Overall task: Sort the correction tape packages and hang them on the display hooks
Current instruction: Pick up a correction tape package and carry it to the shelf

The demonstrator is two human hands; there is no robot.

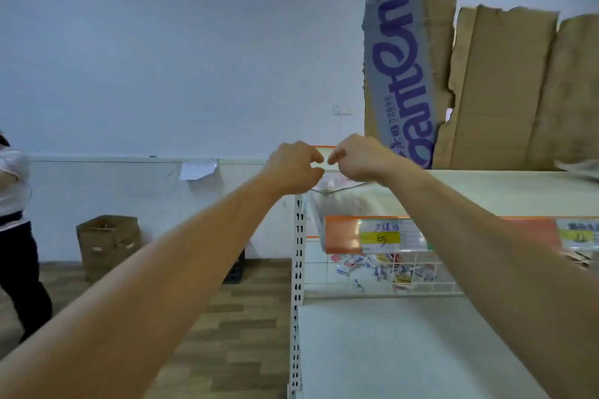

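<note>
Both my arms reach up to the left end of the top shelf (486,191). My left hand (295,167) and my right hand (359,158) are close together, fingers curled, each pinching a thin correction tape package (334,183). The package has an orange top edge and clear plastic, and my hands hide most of it. Several more small packages (379,267) lie loose in a white wire basket (421,288) under the top shelf. No display hooks can be made out.
An orange price strip (343,236) with labels runs along the shelf front. A slotted white upright (298,269) stands at the shelf's left end. Torn cardboard sheets (502,90) lean on the wall. A cardboard box (108,239), a black crate (235,272) and a person (13,220) are on the left.
</note>
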